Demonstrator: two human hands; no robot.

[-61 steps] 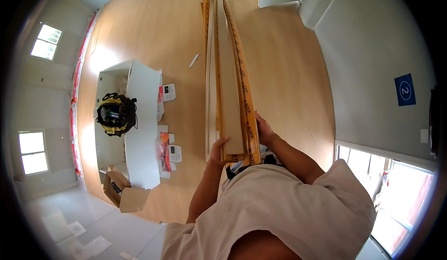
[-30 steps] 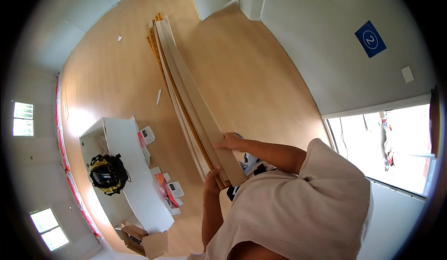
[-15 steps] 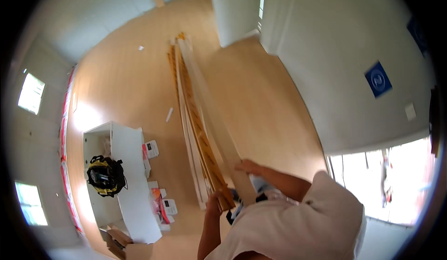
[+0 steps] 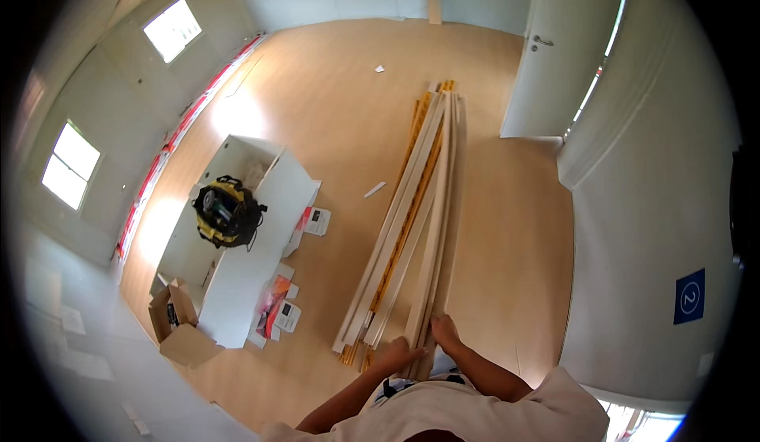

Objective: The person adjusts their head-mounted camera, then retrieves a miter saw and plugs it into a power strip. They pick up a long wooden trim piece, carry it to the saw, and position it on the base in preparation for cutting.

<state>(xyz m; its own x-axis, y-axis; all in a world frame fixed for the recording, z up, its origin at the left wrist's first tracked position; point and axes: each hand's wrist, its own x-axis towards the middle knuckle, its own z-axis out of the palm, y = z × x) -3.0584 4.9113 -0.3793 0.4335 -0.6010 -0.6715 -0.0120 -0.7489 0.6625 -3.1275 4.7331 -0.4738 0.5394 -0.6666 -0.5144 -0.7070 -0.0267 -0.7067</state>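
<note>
Several long, thin boards point(image 4: 431, 260) in a pale wood tone lie in a bundle on the floor, fanned apart at the near end. My left hand point(image 4: 398, 354) is closed on the near end of one pale board. Beside it, my right hand point(image 4: 445, 332) grips the near end of the boards at the right side of the bundle, its fingers partly hidden. Left of my hands are more boards, among them a strip with a yellow-orange printed face point(image 4: 393, 272). Yellow-orange ends also stick out at the far end.
At the left lies a white open cabinet point(image 4: 252, 272) with a black and yellow tool bag point(image 4: 227, 212) on it. An open cardboard box point(image 4: 176, 319) and flat printed packages point(image 4: 277, 303) are near it. A white door point(image 4: 558, 54) stands ajar at the far right.
My view has swung, so the bundle now slants the other way. My left hand has left the yellow-orange strip for a pale board; my right hand has come closer to it.
</note>
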